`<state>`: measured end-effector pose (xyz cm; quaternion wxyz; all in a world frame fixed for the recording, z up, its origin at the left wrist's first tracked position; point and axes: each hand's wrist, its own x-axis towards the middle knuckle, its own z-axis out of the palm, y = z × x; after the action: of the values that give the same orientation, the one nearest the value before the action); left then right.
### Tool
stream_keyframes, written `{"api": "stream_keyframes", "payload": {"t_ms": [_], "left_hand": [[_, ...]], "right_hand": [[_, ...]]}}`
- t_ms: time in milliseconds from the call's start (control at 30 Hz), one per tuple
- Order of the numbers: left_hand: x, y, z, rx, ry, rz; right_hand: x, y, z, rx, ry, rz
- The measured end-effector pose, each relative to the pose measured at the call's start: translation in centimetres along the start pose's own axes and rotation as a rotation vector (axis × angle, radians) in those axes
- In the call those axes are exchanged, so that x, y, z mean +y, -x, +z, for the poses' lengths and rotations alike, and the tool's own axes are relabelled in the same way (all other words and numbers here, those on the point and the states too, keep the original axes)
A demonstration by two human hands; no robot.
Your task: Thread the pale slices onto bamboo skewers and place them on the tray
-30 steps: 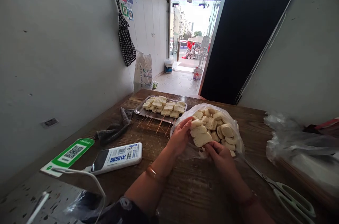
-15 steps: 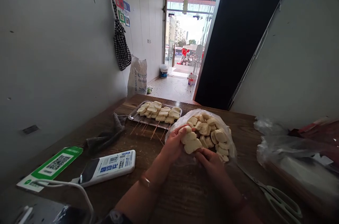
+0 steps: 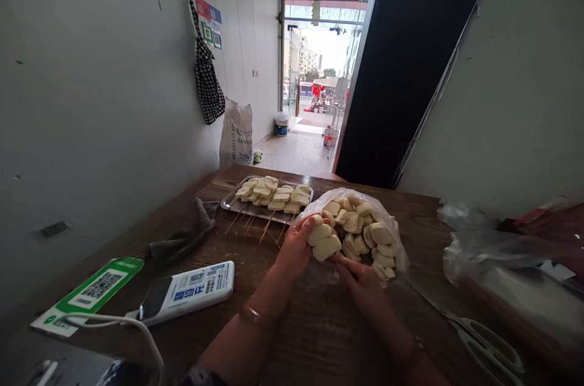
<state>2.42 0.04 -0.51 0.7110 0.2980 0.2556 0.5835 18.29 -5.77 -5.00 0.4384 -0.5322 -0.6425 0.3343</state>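
Pale, rounded bread slices (image 3: 326,246), like steamed bun, sit in a row in my left hand (image 3: 298,247), whose fingers are closed around their upper end. At the row's lower end my right hand (image 3: 358,273) is pinched where the skewer comes out; the stick itself is mostly hidden by the fingers. Right behind both hands lies an open clear plastic bag (image 3: 396,240) full of loose slices (image 3: 353,223). Left of the bag, a metal tray (image 3: 227,202) bears several finished skewers of slices (image 3: 267,191), their thin sticks pointing toward me.
Scissors (image 3: 486,337) lie at the right, near crumpled plastic packaging (image 3: 511,270). On the left are a white phone-like device (image 3: 196,288) with a cable (image 3: 137,320), a green QR card (image 3: 98,288) and a dark cloth (image 3: 185,240). The wooden table (image 3: 255,252) borders a wall.
The slices in my left hand have tilted and shifted slightly left and up. My right hand has drawn slightly away from the lowest slice. The view has shifted a little.
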Motion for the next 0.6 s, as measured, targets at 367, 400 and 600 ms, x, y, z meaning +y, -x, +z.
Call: {"api": "stream_keyframes", "payload": {"t_ms": [367, 400, 600], "left_hand": [[-0.8, -0.2, 0.0, -0.011, -0.009, 0.008], [-0.9, -0.2, 0.0, -0.013, -0.011, 0.010], [-1.8, -0.3, -0.5, -0.017, -0.023, 0.024]], "right_hand": [[1.2, -0.2, 0.4, 0.029, 0.008, -0.024], [1.2, -0.2, 0.4, 0.036, 0.010, -0.026], [0.8, 0.1, 0.0, 0.049, 0.086, 0.019]]}}
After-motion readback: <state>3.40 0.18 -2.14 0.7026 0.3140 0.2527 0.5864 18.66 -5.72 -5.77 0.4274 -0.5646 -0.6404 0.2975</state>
